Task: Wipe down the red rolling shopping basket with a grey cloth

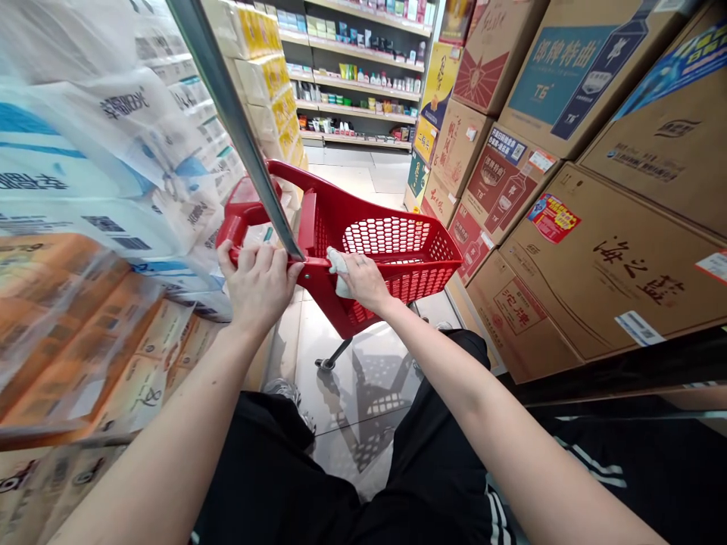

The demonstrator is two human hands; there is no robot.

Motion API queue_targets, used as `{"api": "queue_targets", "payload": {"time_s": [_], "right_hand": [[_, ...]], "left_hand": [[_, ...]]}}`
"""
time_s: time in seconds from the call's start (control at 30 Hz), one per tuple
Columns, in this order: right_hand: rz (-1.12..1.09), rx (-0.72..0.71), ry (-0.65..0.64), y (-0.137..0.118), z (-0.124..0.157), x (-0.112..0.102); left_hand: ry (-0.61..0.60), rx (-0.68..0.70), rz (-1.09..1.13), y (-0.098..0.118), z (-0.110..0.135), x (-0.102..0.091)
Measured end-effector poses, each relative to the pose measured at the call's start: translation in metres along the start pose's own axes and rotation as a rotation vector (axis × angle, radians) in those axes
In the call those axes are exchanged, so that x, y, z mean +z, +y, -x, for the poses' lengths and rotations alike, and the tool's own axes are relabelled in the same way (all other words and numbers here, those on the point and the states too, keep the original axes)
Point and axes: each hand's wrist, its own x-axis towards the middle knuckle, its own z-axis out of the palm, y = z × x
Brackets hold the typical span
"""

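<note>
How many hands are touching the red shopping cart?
2. The left hand grips the red shopping cart at its handle end; the right hand presses a white cloth against the cart's near rim. No other hands show.

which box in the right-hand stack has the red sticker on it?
The big brown carton with black brush lettering, low in the stack: its red sticker sits at the upper left corner. Neighbouring cartons carry white labels.

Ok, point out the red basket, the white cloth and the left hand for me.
red basket (397,242): head view, on the perforated back wall.
white cloth (337,265): head view, on the bunched part showing past the right hand's fingers.
left hand (258,284): head view, on the back of the hand gripping the red handle.
</note>
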Motion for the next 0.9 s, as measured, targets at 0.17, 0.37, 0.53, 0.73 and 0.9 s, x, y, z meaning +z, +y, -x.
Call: {"api": "queue_targets", "payload": {"time_s": [0.17,0.37,0.53,0.73,0.9], "right_hand": [[0.038,-0.013,-0.044,0.044,0.017,-0.007],[0.089,0.128,-0.128,0.123,0.051,-0.042],[0.073,0.304,-0.225,0.161,0.055,-0.067],[0.106,0.458,-0.113,0.143,0.044,-0.053],[-0.040,0.350,-0.036,0.082,0.022,-0.027]], "left_hand": [[-0.019,0.012,0.041,-0.015,-0.002,-0.001],[-0.018,0.004,0.036,-0.016,-0.004,0.000],[-0.025,-0.008,0.037,-0.003,-0.006,0.002],[0.008,-0.003,0.001,0.012,-0.008,0.004],[0.019,-0.001,0.009,0.018,-0.010,0.003]]}}
